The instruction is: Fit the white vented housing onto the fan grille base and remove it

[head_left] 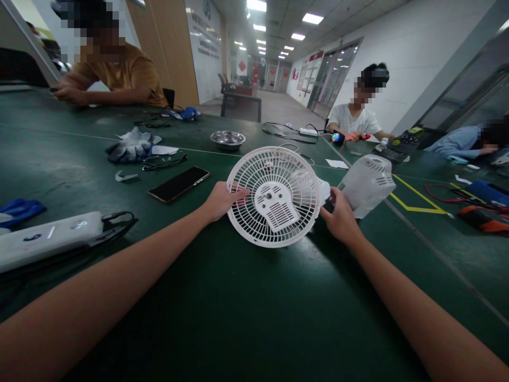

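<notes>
A white fan [277,207] is tilted over the green table, with its round slotted grille and central vented plate turned toward me. Its pale boxy base [368,183] sticks out to the right, joined by a short neck. My left hand [218,201] grips the grille's left rim, thumb over the slats and fingers behind. At the neck, my right hand [341,217] is closed on the fan between grille and base; some of its fingertips are hidden. Behind the grille a thin white cord [292,146] shows.
A black phone [178,184] lies left of the fan, with gloves [131,146] beyond it. Past the fan stands a metal bowl [227,139]. A white device [51,239] is at the left. Orange and blue tools [485,215] lie right. Several people sit around the table.
</notes>
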Demonstrator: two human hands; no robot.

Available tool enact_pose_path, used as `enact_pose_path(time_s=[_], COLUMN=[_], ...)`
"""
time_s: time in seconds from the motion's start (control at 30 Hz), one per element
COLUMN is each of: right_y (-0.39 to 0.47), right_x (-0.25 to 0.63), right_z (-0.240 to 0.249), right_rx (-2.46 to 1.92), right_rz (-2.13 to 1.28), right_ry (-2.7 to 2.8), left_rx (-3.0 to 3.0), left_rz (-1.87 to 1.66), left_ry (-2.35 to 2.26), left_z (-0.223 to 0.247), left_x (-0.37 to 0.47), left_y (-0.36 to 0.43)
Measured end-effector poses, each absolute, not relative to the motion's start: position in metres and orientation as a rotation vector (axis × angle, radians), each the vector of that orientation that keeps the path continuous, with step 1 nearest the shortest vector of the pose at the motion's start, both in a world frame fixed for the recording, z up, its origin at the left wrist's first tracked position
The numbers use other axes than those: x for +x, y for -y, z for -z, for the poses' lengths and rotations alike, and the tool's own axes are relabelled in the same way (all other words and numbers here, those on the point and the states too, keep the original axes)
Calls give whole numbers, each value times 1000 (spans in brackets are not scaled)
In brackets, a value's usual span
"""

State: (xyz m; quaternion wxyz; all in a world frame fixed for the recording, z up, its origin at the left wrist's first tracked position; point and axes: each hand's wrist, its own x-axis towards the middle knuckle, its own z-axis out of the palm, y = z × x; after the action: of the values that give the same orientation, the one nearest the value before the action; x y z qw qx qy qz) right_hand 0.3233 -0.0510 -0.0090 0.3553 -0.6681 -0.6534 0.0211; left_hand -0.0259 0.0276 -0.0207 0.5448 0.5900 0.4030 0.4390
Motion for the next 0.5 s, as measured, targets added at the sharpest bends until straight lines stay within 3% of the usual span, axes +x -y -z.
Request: enact_pose_path(time_s=[0.27, 0.43, 0.5], right_y=[46, 58, 65], right_x=[327, 315, 306], right_z=[18, 2, -6], right_rx=[-1949, -1704, -1605], right_rz=[-94, 73, -76], right_ry=[1709, 1673, 1631], left_rx=[1418, 1411, 1419], left_rz=[-1054, -1070, -1072], left_ry=[-984, -988, -982], left_z=[26, 24, 23], left_x=[-26, -24, -24], left_y=[-33, -31, -30])
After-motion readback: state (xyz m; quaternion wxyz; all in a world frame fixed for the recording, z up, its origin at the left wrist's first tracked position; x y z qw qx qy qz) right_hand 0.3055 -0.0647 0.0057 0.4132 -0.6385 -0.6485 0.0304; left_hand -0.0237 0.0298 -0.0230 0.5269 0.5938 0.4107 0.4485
